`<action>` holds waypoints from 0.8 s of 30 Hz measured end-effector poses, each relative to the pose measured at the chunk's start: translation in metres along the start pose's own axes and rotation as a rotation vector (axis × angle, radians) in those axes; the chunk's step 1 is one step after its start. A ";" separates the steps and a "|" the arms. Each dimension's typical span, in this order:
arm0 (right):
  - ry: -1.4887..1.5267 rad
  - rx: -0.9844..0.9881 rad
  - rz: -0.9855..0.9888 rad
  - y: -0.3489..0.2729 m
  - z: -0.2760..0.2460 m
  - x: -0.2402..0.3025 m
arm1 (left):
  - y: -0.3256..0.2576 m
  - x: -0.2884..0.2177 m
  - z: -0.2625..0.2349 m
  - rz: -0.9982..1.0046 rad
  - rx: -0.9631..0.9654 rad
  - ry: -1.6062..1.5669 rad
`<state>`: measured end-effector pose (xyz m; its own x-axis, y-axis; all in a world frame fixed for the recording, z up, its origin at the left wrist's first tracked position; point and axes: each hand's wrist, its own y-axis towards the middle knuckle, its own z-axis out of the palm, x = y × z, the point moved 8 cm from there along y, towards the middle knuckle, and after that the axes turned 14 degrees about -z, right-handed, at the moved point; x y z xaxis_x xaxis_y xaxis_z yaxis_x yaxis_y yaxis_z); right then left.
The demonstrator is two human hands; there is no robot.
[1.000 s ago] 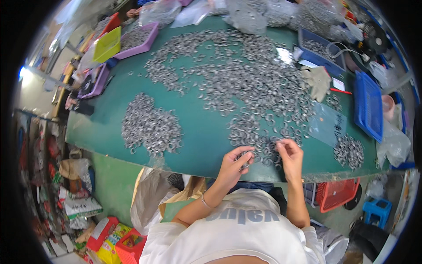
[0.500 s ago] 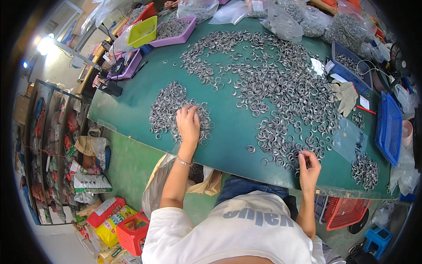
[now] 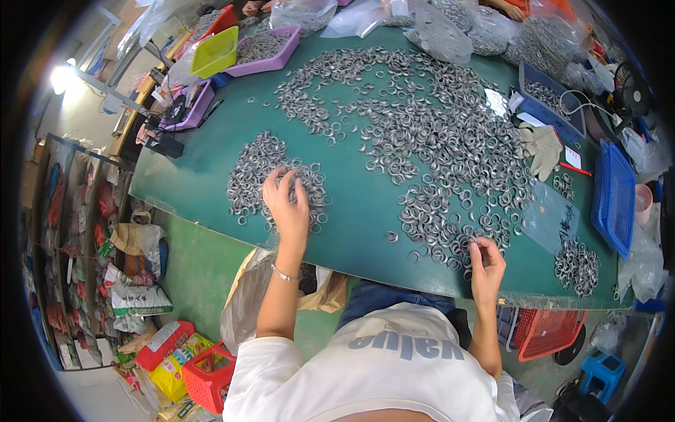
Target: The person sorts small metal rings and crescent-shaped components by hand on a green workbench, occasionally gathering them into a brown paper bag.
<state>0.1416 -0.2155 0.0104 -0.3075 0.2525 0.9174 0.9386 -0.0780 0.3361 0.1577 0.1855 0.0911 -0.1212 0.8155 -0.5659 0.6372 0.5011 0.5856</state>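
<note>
Grey metal rings lie in heaps on a green table (image 3: 337,232). Over the near side of the smaller left heap (image 3: 256,169) is my left hand (image 3: 287,204), its fingers apart and nothing visibly held in them. A wide heap of rings (image 3: 443,126) spreads across the middle and right. At its near edge my right hand (image 3: 487,266) pinches a metal ring (image 3: 472,241) between thumb and forefinger, close above other rings. A small separate heap (image 3: 576,267) lies farther right, beside a clear plastic bag (image 3: 548,218).
At the right are a glove (image 3: 541,151), a red pen (image 3: 576,169), blue baskets (image 3: 614,200) and a blue bin (image 3: 548,105). Purple (image 3: 267,56) and yellow-green trays (image 3: 214,53) stand far left. Filled bags (image 3: 541,46) line the back, where another person's hand (image 3: 515,12) shows.
My left hand's fingers have spread apart over the left heap. My right hand keeps its pinch near the same rings. The whole view has shifted slightly.
</note>
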 end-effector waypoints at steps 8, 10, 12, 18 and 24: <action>-0.036 0.188 -0.296 -0.003 0.042 0.068 | -0.141 -0.102 0.045 -0.504 1.087 -0.825; -0.131 0.360 -0.507 -0.012 0.066 0.088 | -0.186 -0.104 0.060 -0.795 1.376 -1.054; -0.141 0.494 -0.486 -0.013 0.080 0.095 | -0.208 -0.088 0.065 -1.125 1.273 -1.185; -0.443 0.339 -0.560 0.020 0.084 0.089 | -0.215 -0.059 0.055 -1.372 1.182 -1.277; -0.394 0.263 -0.465 0.021 0.093 0.056 | -0.209 -0.062 0.053 -1.302 1.162 -1.185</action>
<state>0.1585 -0.1137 0.0491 -0.6565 0.5405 0.5262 0.7441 0.3496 0.5693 0.0726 0.0148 -0.0264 -0.6537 -0.5349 -0.5353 0.7292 -0.2561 -0.6345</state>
